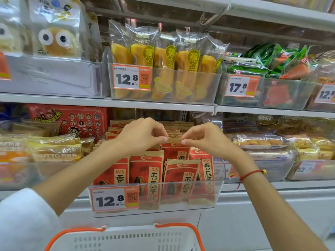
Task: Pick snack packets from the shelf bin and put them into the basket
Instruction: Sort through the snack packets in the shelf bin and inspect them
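Observation:
A clear plastic shelf bin (216, 194) holds several red and tan snack packets (146, 171) standing upright. My left hand (143, 135) and my right hand (204, 136) both reach over the bin. Each pinches a top corner of one red and tan packet (175, 146) in the middle rows. That packet stands a little higher than its neighbours. The white basket (126, 239) with orange handles sits directly below the bin at the bottom edge of the view.
An orange 12.8 price tag (115, 200) is clipped to the bin's front. The shelf above carries a bin of yellow pastry packets (163, 64) and a bin of green packets (268, 60). Bread packets (54, 147) lie left, more pastries (261, 142) lie right.

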`<state>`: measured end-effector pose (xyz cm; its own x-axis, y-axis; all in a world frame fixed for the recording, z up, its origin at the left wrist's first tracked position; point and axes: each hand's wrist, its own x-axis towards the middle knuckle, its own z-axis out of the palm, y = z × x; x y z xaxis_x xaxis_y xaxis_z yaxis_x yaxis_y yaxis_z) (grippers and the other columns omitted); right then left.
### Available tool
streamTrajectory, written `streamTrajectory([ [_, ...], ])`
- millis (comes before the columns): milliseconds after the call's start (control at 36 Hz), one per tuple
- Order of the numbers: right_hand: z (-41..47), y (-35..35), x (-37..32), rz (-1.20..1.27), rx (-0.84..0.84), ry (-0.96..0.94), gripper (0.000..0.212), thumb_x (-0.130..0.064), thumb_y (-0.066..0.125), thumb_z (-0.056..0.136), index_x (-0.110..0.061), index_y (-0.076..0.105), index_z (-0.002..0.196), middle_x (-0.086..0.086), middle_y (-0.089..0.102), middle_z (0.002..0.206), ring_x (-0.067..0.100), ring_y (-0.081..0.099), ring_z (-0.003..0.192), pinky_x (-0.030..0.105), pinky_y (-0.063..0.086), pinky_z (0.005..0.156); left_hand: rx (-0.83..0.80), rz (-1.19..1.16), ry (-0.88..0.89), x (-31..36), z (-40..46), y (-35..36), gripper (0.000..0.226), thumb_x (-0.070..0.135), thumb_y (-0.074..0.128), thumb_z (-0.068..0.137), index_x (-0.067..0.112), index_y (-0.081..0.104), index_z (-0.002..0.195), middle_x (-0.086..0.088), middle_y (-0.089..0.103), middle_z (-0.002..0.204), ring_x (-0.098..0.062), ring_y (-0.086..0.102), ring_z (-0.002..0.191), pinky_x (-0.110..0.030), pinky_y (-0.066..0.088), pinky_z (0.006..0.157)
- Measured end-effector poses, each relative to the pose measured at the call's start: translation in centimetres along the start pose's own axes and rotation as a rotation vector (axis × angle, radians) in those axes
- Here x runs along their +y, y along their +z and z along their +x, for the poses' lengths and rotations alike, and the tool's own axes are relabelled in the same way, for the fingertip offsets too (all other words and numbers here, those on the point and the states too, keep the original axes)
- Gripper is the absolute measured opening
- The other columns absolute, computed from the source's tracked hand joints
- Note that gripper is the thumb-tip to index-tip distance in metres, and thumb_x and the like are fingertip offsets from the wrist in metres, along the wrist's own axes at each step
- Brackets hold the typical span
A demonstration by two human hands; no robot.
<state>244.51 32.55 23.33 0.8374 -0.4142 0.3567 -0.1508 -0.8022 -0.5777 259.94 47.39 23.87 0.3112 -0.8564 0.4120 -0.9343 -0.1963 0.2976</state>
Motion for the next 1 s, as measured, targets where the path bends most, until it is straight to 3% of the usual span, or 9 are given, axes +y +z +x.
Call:
streamTrajectory([
  [167, 0.3, 0.4, 0.6, -0.089, -0.207, 0.089, 0.006, -0.022, 0.078, 0.081, -0.027, 0.077, 0.083, -0.009, 0.075, 0.080, -0.008, 0.066, 0.069, 0.029, 0.057, 0.084, -0.182, 0.081, -0.006, 0.4, 0.9, 0.7, 0.015, 0.039, 0.065, 0.090, 0.031, 0.076, 0.097, 0.018, 0.061, 0.085, -0.001, 0.056, 0.081, -0.021, 0.046, 0.070],
  [278, 0.5, 0.3, 0.3, -0.106, -0.260, 0.131, 0.007, -0.024, 0.078, 0.080, -0.030, 0.078, 0.084, -0.013, 0.075, 0.085, -0.005, 0.065, 0.080, 0.031, 0.055, 0.092, -0.250, 0.049, -0.008, 0.2, 1.3, 0.2, 0.016, 0.038, 0.066, 0.089, 0.029, 0.076, 0.097, 0.018, 0.061, 0.085, -0.002, 0.057, 0.083, -0.025, 0.052, 0.075],
  [361, 0.1, 0.1, -0.1, -0.094, -0.323, 0.146, 0.008, -0.028, 0.076, 0.083, -0.026, 0.079, 0.090, -0.010, 0.076, 0.090, 0.001, 0.068, 0.089, 0.029, 0.055, 0.091, -0.181, -0.019, -0.021, -0.5, 1.1, 0.1, 0.015, 0.037, 0.066, 0.089, 0.030, 0.076, 0.097, 0.015, 0.068, 0.095, -0.003, 0.061, 0.091, -0.028, 0.053, 0.081],
  [417, -0.1, 0.1, 0.0, -0.038, -0.277, 0.137, 0.015, -0.035, 0.072, 0.085, -0.023, 0.080, 0.090, -0.010, 0.076, 0.086, 0.005, 0.069, 0.089, 0.028, 0.056, 0.089, -0.114, -0.022, -0.039, -1.1, 0.9, 0.2, 0.015, 0.037, 0.064, 0.091, 0.032, 0.073, 0.102, 0.011, 0.070, 0.109, -0.005, 0.061, 0.099, -0.026, 0.050, 0.082],
  [472, 0.3, 0.1, 0.4, -0.007, -0.111, 0.116, 0.016, -0.035, 0.073, 0.085, -0.022, 0.079, 0.093, -0.007, 0.076, 0.086, 0.008, 0.070, 0.088, 0.031, 0.057, 0.087, -0.101, 0.016, -0.059, -1.6, 1.0, 0.2, 0.021, 0.037, 0.062, 0.092, 0.033, 0.069, 0.112, 0.010, 0.066, 0.119, -0.007, 0.059, 0.108, -0.027, 0.047, 0.083],
  [556, 1.4, 0.4, 1.0, -0.130, 0.062, 0.084, 0.021, -0.035, 0.078, 0.080, -0.027, 0.074, 0.099, -0.009, 0.071, 0.087, 0.005, 0.065, 0.084, 0.032, 0.056, 0.081, -0.137, 0.069, -0.081, -1.9, 1.5, 0.1, 0.034, 0.040, 0.061, 0.093, 0.033, 0.061, 0.126, 0.008, 0.062, 0.129, -0.012, 0.056, 0.117, -0.034, 0.047, 0.092],
  [639, 2.7, 1.2, 0.8, -0.324, 0.058, 0.095, 0.026, -0.041, 0.079, 0.078, -0.033, 0.071, 0.102, -0.014, 0.063, 0.084, 0.005, 0.061, 0.081, 0.031, 0.054, 0.077, -0.175, 0.130, -0.089, -1.9, 2.1, 0.3, 0.039, 0.040, 0.058, 0.094, 0.030, 0.057, 0.132, 0.006, 0.060, 0.131, -0.014, 0.056, 0.119, -0.033, 0.047, 0.091],
  [778, 4.7, 2.5, 0.7, -0.453, 0.117, 0.081, 0.014, -0.039, 0.075, 0.082, -0.030, 0.074, 0.092, -0.014, 0.061, 0.080, 0.009, 0.062, 0.084, 0.027, 0.049, 0.074, -0.232, 0.155, -0.095, -1.9, 3.0, 1.2, 0.036, 0.037, 0.051, 0.099, 0.029, 0.056, 0.134, 0.005, 0.060, 0.134, -0.017, 0.056, 0.120, -0.036, 0.046, 0.095],
  [1000, 6.0, 3.2, 0.6, -0.437, 0.029, 0.144, 0.015, -0.033, 0.069, 0.089, -0.026, 0.073, 0.101, 0.000, 0.069, 0.108, 0.019, 0.063, 0.105, 0.028, 0.043, 0.078, -0.282, 0.181, -0.115, -2.4, 4.1, 1.2, 0.047, 0.040, 0.051, 0.098, 0.028, 0.045, 0.143, 0.004, 0.053, 0.141, -0.019, 0.051, 0.128, -0.035, 0.042, 0.099],
])
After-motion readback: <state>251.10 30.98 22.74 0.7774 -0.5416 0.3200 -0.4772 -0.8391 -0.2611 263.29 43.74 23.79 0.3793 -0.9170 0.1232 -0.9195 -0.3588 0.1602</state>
